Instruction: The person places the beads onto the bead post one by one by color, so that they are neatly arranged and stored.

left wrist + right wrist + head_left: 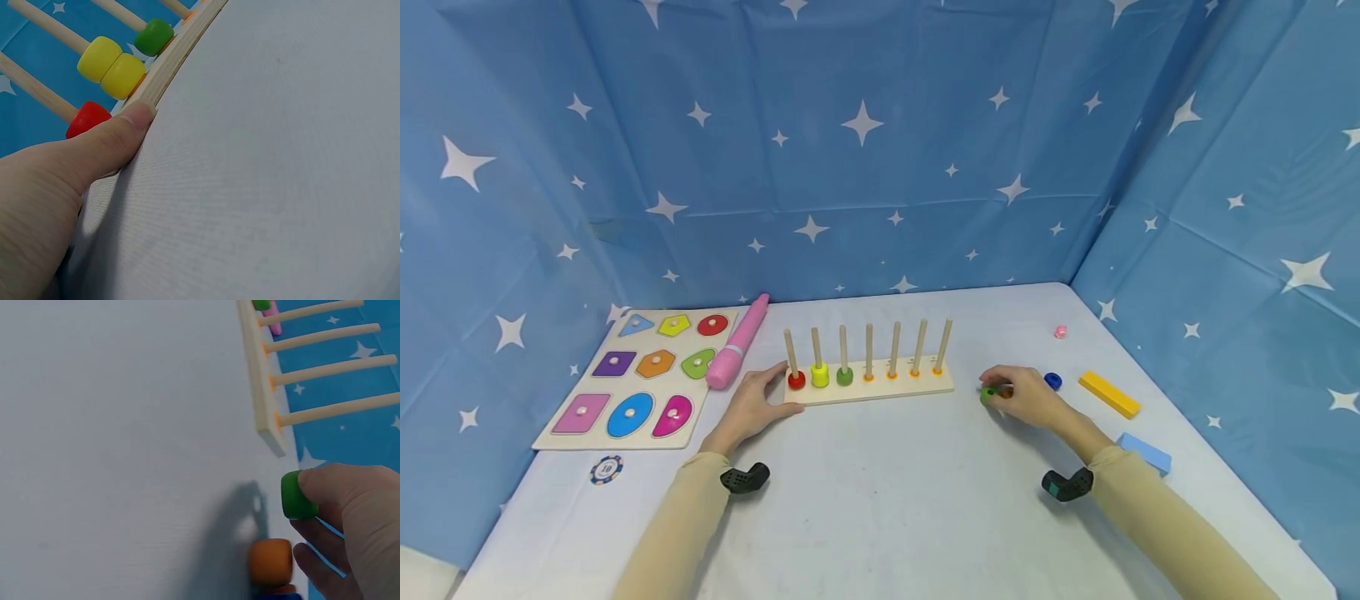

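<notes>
Gripping the left end of a pale wooden peg board (880, 388) with the left hand (756, 404), pressing the thumb along its near edge. Pinching a green bead (299, 495) between thumb and fingers of the right hand (1026, 398), well apart from the board and off its right end. Cannot tell whether holding that bead on or just above the white cloth (880, 500). Shows seven upright pegs (895, 350) between the hands, threaded, counting away from the left hand, with a red bead (89, 119) on the first, two stacked yellow beads (112, 67) on the second and another green bead (154, 37) on the third. Has an orange bead (270, 562) just beneath the right fingers, too close to tell touching from apart, and a blue bead (1053, 381) just right of that hand. Includes farther right a yellow block (1109, 394), a light-blue block (1145, 452) beside the right forearm, and a small pink piece (1061, 332) beyond the right hand. Shows near the left hand, just beyond it, a pink stick (735, 346); to its left, a shape puzzle (617, 384) and a round chip (606, 469).
</notes>
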